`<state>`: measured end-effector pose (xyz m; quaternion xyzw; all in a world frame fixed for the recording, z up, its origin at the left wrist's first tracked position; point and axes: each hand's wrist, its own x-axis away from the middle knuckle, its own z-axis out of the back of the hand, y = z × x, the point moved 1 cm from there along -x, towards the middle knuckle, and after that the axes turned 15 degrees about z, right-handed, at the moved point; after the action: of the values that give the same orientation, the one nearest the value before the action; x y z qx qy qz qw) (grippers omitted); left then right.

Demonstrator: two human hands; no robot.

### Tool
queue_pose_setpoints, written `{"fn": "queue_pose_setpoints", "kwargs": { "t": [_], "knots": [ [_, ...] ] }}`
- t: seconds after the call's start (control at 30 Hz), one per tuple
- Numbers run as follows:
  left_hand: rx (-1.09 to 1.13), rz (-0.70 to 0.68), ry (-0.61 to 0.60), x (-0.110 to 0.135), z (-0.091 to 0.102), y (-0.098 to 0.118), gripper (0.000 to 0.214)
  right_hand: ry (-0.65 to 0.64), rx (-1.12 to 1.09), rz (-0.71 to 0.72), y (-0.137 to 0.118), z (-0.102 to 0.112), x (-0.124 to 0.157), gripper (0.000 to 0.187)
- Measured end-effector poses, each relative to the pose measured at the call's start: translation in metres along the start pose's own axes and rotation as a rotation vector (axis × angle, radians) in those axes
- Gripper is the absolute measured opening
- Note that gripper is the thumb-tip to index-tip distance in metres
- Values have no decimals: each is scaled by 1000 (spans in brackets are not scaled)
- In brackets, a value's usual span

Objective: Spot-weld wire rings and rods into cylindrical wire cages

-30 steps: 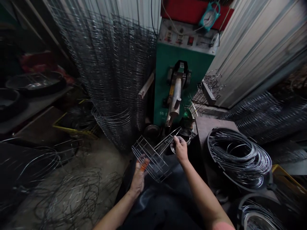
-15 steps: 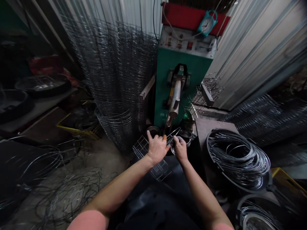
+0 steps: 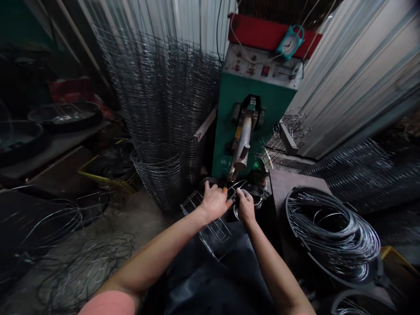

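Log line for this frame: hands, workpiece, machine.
left hand: on wire basket | right hand: at basket's far end | nearby: green spot welder

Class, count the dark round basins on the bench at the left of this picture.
2: one basin farther back, another nearer, cut off by the left edge. More may be hidden in the dark corner.

Welder (image 3: 226, 131) straight ahead; mesh stack (image 3: 157, 109) left of it; wire coils (image 3: 331, 236) right; wire basket (image 3: 210, 227) below left hand (image 3: 215, 202); right hand (image 3: 246, 206) beside it; loose wire (image 3: 85, 271) on floor (image 3: 147, 214), left.
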<state>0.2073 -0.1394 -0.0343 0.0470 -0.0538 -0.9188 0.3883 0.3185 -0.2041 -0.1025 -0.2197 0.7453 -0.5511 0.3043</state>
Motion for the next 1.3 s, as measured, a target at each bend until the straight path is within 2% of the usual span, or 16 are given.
{"fn": "queue_pose_setpoints", "kwargs": {
  "t": [0.2, 0.43, 0.6, 0.7, 0.83, 0.9, 1.0, 1.3],
  "knots": [
    [16, 6, -28, -13, -1, -1, 40, 2, -8, -18, 1, -2, -13, 32],
    [58, 55, -87, -32, 10, 5, 37, 12, -8, -39, 12, -2, -33, 32],
    [59, 97, -132, -36, 11, 8, 34, 18, -27, -123, 7, 3, -38, 33],
    [59, 116, -110, -32, 9, 10, 31, -109, 4, -166, -5, 19, -19, 35],
    [55, 115, -35, -22, 6, 11, 29, -447, 105, -205, -16, 43, 31, 35],
    [43, 126, -8, -20, 6, 9, 31, -525, 166, -181, -15, 47, 52, 33],
    [27, 156, 3, -20, 6, 5, 33, -469, 208, -122, -8, 45, 66, 28],
    [11, 204, -26, -31, 4, -1, 36, -364, 180, -83, -8, 32, 63, 31]
  ]
}}
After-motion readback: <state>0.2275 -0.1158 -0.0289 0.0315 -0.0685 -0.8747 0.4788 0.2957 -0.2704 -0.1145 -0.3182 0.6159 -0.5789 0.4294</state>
